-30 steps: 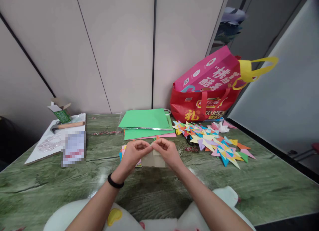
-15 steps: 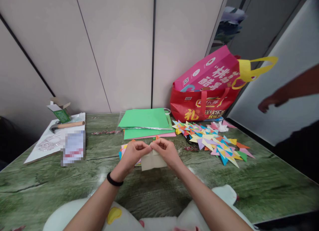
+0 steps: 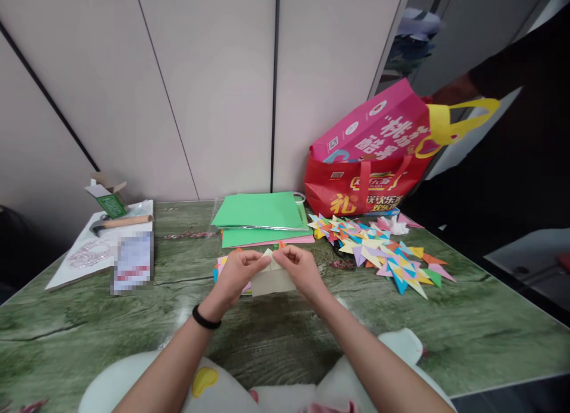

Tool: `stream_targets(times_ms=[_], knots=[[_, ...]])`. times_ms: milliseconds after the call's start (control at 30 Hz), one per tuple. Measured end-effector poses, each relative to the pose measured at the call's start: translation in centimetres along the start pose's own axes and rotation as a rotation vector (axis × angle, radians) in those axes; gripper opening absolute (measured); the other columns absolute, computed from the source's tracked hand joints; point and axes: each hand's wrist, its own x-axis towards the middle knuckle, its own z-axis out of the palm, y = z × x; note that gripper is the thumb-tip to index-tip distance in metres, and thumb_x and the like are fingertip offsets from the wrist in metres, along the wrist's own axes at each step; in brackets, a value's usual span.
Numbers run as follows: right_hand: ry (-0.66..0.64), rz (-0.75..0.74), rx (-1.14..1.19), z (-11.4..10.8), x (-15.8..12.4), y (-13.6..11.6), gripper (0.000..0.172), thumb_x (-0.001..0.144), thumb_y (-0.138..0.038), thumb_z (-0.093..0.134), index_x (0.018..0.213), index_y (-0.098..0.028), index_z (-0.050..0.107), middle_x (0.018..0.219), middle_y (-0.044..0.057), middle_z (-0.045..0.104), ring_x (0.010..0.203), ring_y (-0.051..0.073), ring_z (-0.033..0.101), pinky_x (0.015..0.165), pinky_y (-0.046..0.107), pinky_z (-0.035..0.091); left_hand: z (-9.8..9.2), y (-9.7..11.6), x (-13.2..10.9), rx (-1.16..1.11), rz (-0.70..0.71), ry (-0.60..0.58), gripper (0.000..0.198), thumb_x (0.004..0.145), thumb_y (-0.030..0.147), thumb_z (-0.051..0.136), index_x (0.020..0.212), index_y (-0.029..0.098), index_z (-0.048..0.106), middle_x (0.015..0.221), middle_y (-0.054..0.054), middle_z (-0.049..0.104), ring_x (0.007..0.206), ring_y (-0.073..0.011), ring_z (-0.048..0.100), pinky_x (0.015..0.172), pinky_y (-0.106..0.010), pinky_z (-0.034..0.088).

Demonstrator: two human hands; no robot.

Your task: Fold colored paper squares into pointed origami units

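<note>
Between my hands is a cream sheet of paper (image 3: pixel 272 282), its top corners folded in toward a point and its lower part a flat rectangle. My left hand (image 3: pixel 239 275) is closed, pinching the paper's upper left side between thumb and fingers. On the upper right side my right hand (image 3: pixel 300 270) pinches it too, thumb close to the other thumb. Partly hidden behind my left hand lies a small stack of coloured paper (image 3: pixel 219 266). Beyond the hands, green sheets (image 3: pixel 260 211) lie in a pile on the table.
Many folded paper pieces (image 3: pixel 387 253) are heaped at the right. Behind them stand a red bag (image 3: pixel 342 184) and a pink bag (image 3: pixel 383 125). At left, a hammer (image 3: pixel 120 223) and small green box (image 3: pixel 111 204) rest on a white board (image 3: pixel 66 270). A person in dark clothing (image 3: pixel 525 146) stands at right.
The paper's lower edge has tilted up slightly, and its folded point now shows between my thumbs. Both hands keep their pinch. The other person has moved in closer behind the bags.
</note>
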Motion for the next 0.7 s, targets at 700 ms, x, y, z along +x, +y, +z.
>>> stream_targets(times_ms=[700], knots=[[-0.069, -0.033, -0.057, -0.60, -0.08, -0.72, 0.023, 0.064, -0.038, 0.066, 0.066, -0.016, 0.061, 0.057, -0.001, 0.056, 0.050, 0.009, 0.044, 0.048, 0.022, 0.032, 0.03, 0.39, -0.09, -0.026, 0.073, 0.119, 0.020, 0.058, 0.031, 0.072, 0.057, 0.012, 0.067, 0.051, 0.000, 0.061, 0.046, -0.0085, 0.048, 0.044, -0.019, 0.034]])
